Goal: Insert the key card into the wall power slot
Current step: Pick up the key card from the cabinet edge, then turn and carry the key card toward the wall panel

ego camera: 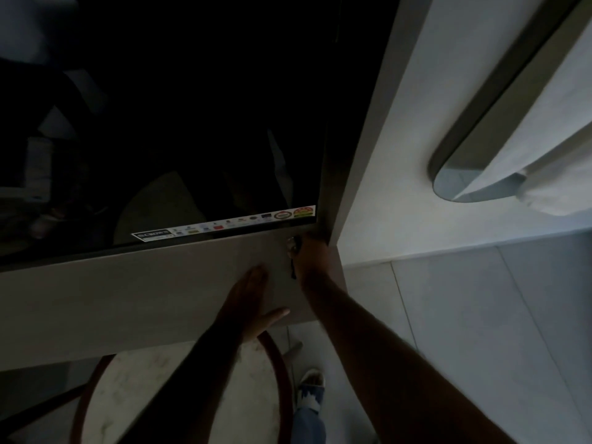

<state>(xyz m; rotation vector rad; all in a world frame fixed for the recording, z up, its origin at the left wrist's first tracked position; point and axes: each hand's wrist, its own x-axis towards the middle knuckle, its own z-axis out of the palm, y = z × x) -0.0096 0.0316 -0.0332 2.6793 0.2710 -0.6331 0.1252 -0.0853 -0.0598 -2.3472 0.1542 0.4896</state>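
Note:
The room is dark. My right hand [312, 256] is pressed against the outer corner of the grey wall [128, 299], just under the television's lower right corner, with its fingers curled. At its fingertips show a small shiny piece [293, 243] and a dark strap hanging down, which look like part of the key card; the card itself and the power slot are hidden by the hand. My left hand [253, 299] lies flat on the wall below and to the left, holding nothing.
A dark television [160, 123] with a sticker strip along its lower edge hangs above my hands. A round marble table [160, 395] with a dark red rim stands below. On the right are an oval mirror [480, 149], a white towel [551, 174], and the tiled floor with my shoe [310, 389].

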